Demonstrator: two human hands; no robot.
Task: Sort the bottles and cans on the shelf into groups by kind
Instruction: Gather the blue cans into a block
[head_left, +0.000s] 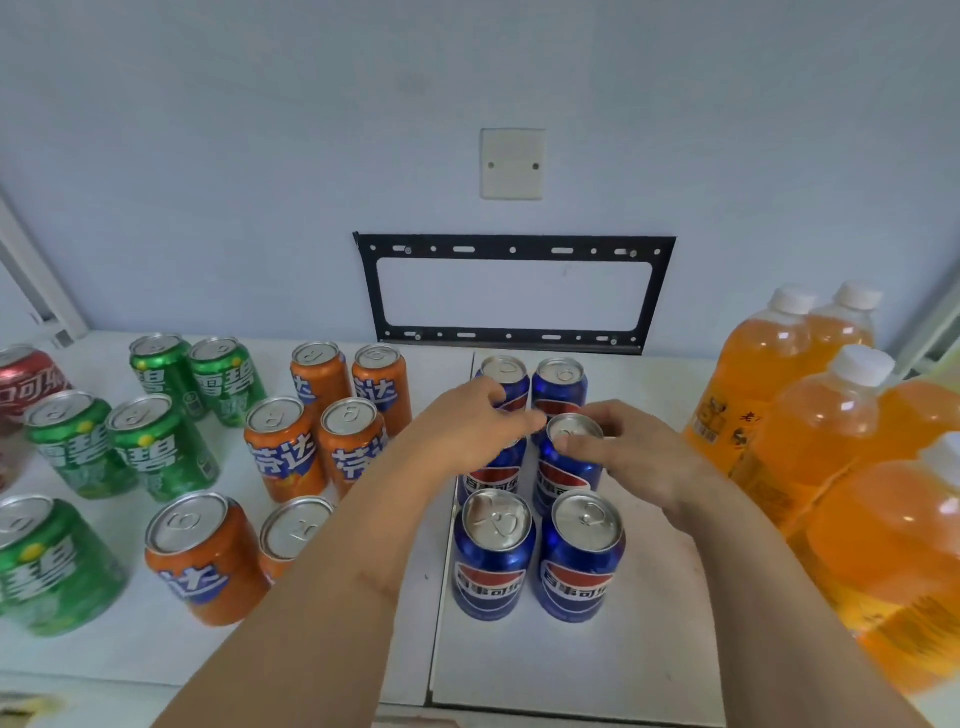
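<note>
Standing on the white shelf (644, 649), sorted by kind from left to right:

Red can (26, 379): one, sitting at the far left edge, partly cut off by the frame.

Green cans (161, 447): five showing, two at the back, two in the middle, one large in the near left corner.

Orange cans (283, 449): six, in rows of two; the near right one is mostly hiding behind the left forearm.

Blue cans (493, 556): six, standing in two columns of three on the right-hand panel of the shelf. All are upright.

Left hand (467, 426): reaching over the middle blue can of the left column, fingers curling down over its top; whether it is actually gripping that can I cannot tell, since the hand is covering the rim.

Right hand (628, 447): grasping the middle blue can (566, 467) of the right column, thumb and fingers pinching the rim at its top while the can is standing on the shelf.

Orange drink bottles (810, 436): a cluster with white caps, crowding the far right, well apart from the hands.

Black metal bracket (514, 291): hanging on the wall behind the blue cans, below a blank cover plate (512, 164).
</note>
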